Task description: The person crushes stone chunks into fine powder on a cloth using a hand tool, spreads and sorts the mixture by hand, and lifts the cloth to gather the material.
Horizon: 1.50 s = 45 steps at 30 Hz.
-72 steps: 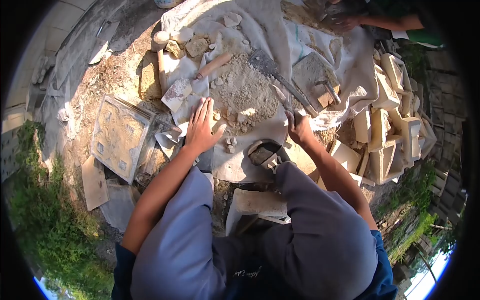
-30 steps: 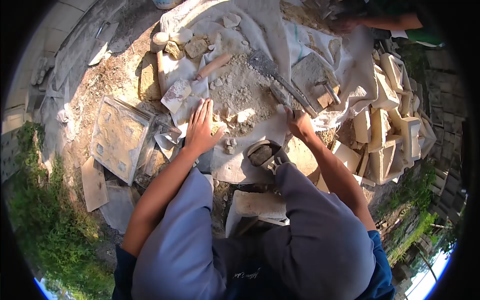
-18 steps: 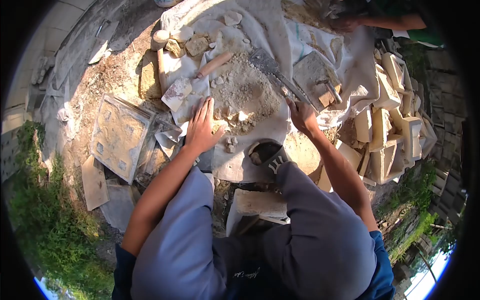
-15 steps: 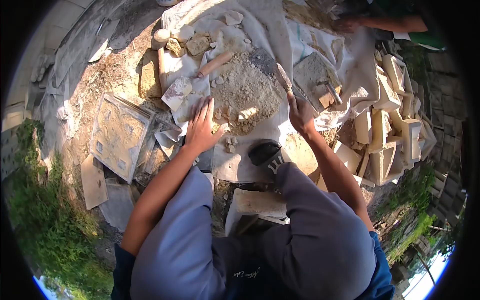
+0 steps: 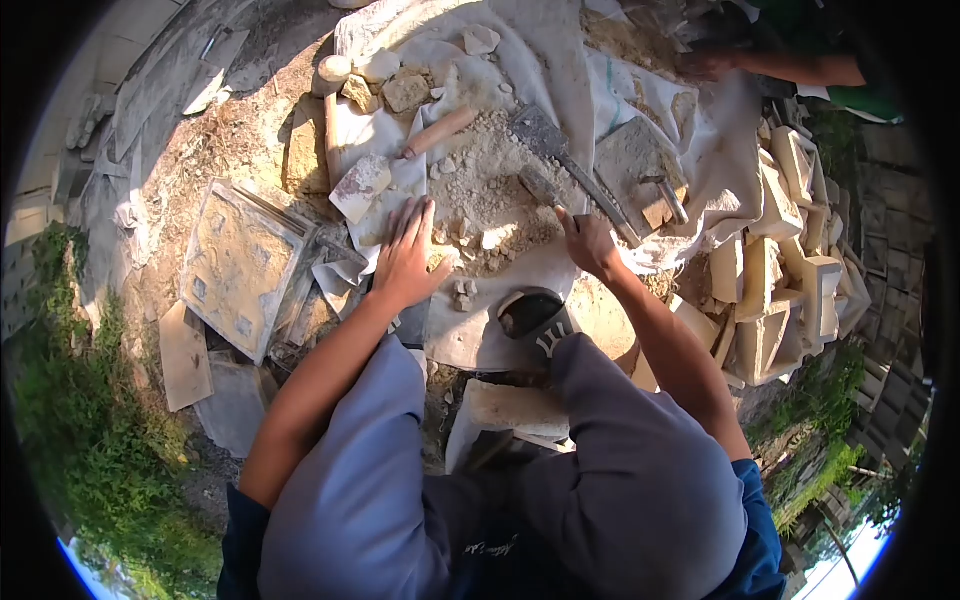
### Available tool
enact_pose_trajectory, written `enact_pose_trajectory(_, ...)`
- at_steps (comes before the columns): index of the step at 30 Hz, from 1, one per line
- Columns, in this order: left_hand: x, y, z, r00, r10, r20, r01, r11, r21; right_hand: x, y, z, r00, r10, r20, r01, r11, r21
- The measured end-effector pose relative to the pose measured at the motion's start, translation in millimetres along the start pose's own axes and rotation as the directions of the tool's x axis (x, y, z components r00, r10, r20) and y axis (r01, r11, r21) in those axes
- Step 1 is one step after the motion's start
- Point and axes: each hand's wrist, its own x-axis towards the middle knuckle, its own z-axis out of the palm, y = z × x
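Note:
My right hand (image 5: 592, 243) grips a narrow, dusty trowel (image 5: 541, 186), its blade pointing up-left over the crumbled rubble (image 5: 470, 180). The fingers curl round its near end. My left hand (image 5: 403, 258) lies palm down at the left edge of the rubble, fingers stretched out and nothing held. Just beyond the right hand lies a dark flat-bladed tool (image 5: 541, 132) with a long handle slanting down-right. Above the left hand are a wooden handle (image 5: 440, 132) and a pale, dust-covered slab-like piece (image 5: 361, 187); I cannot tell whether they join.
Under the rubble spreads a pale sheet (image 5: 470, 330). A hammer (image 5: 667, 196) rests on a grey slab (image 5: 630, 155) at right. Cut blocks (image 5: 775, 290) are piled further right. A framed panel (image 5: 240, 270) lies left. Another person's arm (image 5: 790, 68) reaches in at upper right.
My right hand has swung the trowel down and left, off the dark flat-bladed tool, over the rubble. My left hand stays nearly where it was.

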Motion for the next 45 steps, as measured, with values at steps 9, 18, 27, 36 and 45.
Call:
enact_pose_trajectory(9, -2, -1, 0, 1.000, 0.003, 0.001, -0.003, 1.000, -0.012, -3, -33, 18, 0.966, -0.242, -0.094, 0.247, 0.968, 0.044)
enact_pose_trajectory(18, -4, -6, -2, 1.000, 0.012, 0.012, -0.012, 1.000, -0.006, -1, -51, 15, 0.981, -0.156, 0.113, 0.153, 0.988, 0.036)
enact_pose_trajectory(27, -5, -7, -2, 1.000, 0.024, 0.012, -0.024, 1.000, -0.021, -9, -60, 21, 0.976, -0.164, 0.143, 0.152, 0.984, 0.091)
enact_pose_trajectory(36, -6, -12, 3, 0.999, 0.039, -0.002, -0.039, 0.999, 0.025, -13, -79, 16, 0.979, -0.198, 0.043, 0.195, 0.979, 0.056)
enact_pose_trajectory(45, -6, -12, 0, 0.999, 0.041, 0.005, -0.041, 0.999, 0.033, -22, -75, 14, 0.982, -0.184, 0.033, 0.178, 0.976, 0.124)
